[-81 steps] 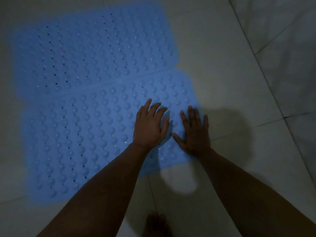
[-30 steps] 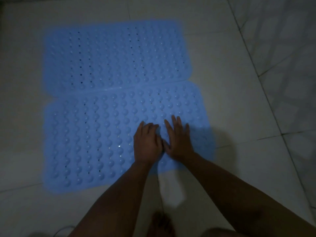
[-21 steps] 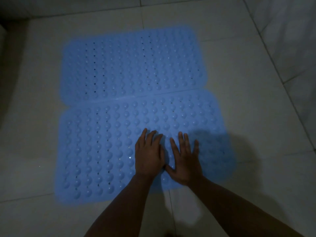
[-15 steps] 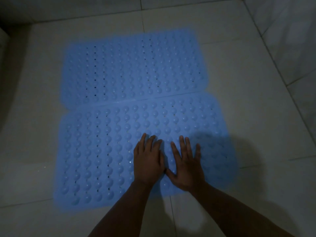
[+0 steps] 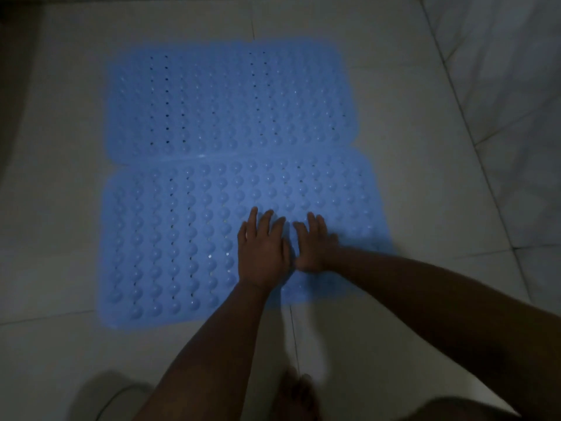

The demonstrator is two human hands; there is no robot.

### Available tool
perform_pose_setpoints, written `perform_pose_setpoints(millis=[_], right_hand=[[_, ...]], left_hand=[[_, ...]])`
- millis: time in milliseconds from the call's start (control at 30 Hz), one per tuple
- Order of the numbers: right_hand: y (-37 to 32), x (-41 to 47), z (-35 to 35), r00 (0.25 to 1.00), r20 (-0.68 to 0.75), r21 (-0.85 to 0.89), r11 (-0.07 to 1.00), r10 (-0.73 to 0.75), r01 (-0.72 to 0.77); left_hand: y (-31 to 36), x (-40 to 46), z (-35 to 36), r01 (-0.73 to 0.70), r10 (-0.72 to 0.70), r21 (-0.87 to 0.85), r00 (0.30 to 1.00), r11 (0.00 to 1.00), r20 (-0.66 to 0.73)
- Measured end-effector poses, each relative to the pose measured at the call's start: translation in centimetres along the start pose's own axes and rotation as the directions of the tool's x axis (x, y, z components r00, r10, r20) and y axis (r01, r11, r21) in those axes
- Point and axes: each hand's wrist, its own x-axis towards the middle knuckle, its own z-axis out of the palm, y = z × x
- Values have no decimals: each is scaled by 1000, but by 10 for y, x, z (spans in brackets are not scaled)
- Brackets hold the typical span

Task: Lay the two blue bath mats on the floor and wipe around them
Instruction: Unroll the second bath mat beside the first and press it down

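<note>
**Head view: both mats down, hands flat on the near one**

Head view, dim light. Two blue studded mats lie flat on the tiled floor [image 5: 425, 101], long edges touching along a seam. Far mat [image 5: 224, 101] sits slightly further right at its left end than the near mat [image 5: 170, 238]; rows of raised bumps and small drain holes show on both.

Left hand [image 5: 262, 253]: fingers straight and spread, palm down on the near mat, right of its centre. Right hand [image 5: 314, 249]: just beside the left, also laid on the mat with fingers extended, gripping nothing; somewhat blurred, so finger detail is uncertain. No cloth or wiper in view.

Handling, judged: the mats look like thin soft rubber or plastic, light and floppy, lying close to the floor with no curl visible. Bumpy top should give good purchase; the underside may cling to smooth tile. To shift one, best to lift a corner or short edge and peel, not drag from the middle. Pressing flat with open palms suits seating it.

Surface and room: pale glossy floor tiles with thin grout lines; a tiled wall [image 5: 501, 71] rises at the right. A bare foot [image 5: 299, 396] shows at the near edge, and a pale rounded object near left, unidentifiable.

Status, judged: laying looks done; wiping not begun.
</note>
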Motion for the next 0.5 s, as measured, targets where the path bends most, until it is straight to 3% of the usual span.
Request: perform_pose_setpoints(millis=[167, 267, 400, 500], right_hand=[[3, 9, -71, 1000, 1, -27, 1000, -10, 10], [19, 11, -79, 996, -92, -62, 998, 3, -9], [31, 11, -54, 938, -346, -20, 999, 23, -32], [31, 14, -32, 863, -506, -3, 1000, -15, 15]], left_hand=[[12, -15, 24, -88, 81, 48, 988, 995, 130], [17, -23, 47, -126, 115, 47, 975, 991, 188], [20, -36, 63, -114, 91, 68, 958, 991, 272], [20, -39, 65, -126, 109, 65, 968, 990, 225]])
